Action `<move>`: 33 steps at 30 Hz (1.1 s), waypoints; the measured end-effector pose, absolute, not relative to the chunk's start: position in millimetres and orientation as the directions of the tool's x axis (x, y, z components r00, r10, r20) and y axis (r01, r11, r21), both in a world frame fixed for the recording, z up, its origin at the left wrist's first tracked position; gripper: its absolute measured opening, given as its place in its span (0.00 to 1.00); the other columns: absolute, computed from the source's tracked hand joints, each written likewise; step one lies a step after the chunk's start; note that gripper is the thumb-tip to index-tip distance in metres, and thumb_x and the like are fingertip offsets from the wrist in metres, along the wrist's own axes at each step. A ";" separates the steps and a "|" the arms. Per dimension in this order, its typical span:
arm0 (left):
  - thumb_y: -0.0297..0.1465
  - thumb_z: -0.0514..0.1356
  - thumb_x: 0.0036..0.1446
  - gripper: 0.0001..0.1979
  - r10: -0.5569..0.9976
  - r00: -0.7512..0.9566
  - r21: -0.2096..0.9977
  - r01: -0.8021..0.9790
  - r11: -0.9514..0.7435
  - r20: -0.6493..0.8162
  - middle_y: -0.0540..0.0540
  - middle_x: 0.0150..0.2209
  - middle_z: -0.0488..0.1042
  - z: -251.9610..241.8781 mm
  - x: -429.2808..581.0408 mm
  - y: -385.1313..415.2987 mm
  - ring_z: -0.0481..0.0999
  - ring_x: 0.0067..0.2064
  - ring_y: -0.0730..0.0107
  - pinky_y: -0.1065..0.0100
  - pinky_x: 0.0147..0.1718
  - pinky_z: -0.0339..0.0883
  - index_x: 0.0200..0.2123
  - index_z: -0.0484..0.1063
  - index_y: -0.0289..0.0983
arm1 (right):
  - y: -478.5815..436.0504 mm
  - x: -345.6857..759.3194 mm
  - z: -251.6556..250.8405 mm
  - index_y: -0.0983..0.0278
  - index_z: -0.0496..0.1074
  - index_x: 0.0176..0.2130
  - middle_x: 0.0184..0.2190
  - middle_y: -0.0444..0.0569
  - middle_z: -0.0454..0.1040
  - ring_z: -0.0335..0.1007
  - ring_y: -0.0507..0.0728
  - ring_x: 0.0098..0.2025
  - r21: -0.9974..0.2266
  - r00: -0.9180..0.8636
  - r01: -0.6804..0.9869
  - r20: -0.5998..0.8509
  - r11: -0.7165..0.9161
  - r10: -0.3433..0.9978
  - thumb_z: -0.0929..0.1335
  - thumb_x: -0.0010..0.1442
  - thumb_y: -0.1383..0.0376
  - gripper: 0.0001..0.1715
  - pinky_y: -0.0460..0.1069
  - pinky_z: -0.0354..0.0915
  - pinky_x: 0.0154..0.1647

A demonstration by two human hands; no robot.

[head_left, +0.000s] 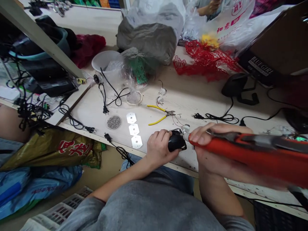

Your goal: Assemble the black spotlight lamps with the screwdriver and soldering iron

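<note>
My left hand [158, 146] is wrapped round a black plastic part [176, 141] near the table's front edge. My right hand [204, 138] grips an orange-red tool [240, 149], whose tip meets the black part; the tool's far end is blurred. A small white piece with thin wires [185, 128] sits just behind that tip. Yellow-handled pliers [157, 114] lie open beyond my hands. Left of my left hand, white hexagonal plates [134, 129] lie in a row, beside a round dish of small screws [114, 122].
Black cords with plugs [221, 117] lie across the table [192, 93]. A clear plastic tub [106, 61], a grey bag [146, 38], red netting [202, 61] and a cardboard box [276, 41] stand behind. Another person's hand [213, 5] shows at the top.
</note>
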State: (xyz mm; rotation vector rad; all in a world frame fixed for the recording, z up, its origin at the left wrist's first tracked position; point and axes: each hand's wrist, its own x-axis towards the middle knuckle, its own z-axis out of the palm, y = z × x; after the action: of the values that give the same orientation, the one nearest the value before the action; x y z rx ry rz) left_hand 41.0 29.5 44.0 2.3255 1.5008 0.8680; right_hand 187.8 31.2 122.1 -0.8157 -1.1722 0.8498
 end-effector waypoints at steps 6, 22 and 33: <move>0.44 0.68 0.49 0.27 0.905 0.291 0.515 0.749 -0.417 0.311 0.44 0.42 0.76 49.2 41.1 29.1 0.75 0.39 0.57 0.58 0.37 0.69 0.49 0.69 0.38 | 55.9 183.0 100.7 0.58 0.74 0.45 0.30 0.50 0.70 0.68 0.60 0.25 -0.841 0.121 -0.275 0.450 0.466 0.885 0.58 0.51 0.25 0.47 0.59 0.67 0.27; 0.41 0.72 0.48 0.26 0.940 0.280 0.620 0.707 -0.341 0.197 0.45 0.43 0.75 51.4 41.5 32.3 0.74 0.40 0.58 0.58 0.38 0.70 0.51 0.75 0.44 | 48.0 166.0 111.9 0.56 0.77 0.38 0.20 0.47 0.68 0.66 0.59 0.21 -0.848 0.272 -0.108 0.477 0.519 0.836 0.55 0.55 0.27 0.44 0.57 0.69 0.23; 0.32 0.74 0.44 0.45 0.932 0.357 0.832 0.500 -0.242 0.057 0.42 0.53 0.71 53.5 -13.9 22.2 0.75 0.54 0.52 0.52 0.52 0.74 0.63 0.59 0.44 | 41.6 144.9 132.7 0.59 0.79 0.42 0.23 0.48 0.71 0.69 0.59 0.22 -0.812 0.117 -0.321 0.476 0.487 0.871 0.58 0.59 0.31 0.42 0.58 0.70 0.22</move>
State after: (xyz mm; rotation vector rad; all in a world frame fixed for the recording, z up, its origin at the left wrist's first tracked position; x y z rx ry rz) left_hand -13.9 22.2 53.5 1.8772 1.2496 0.7380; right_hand 144.9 41.6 132.7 -0.6039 -1.1336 0.9543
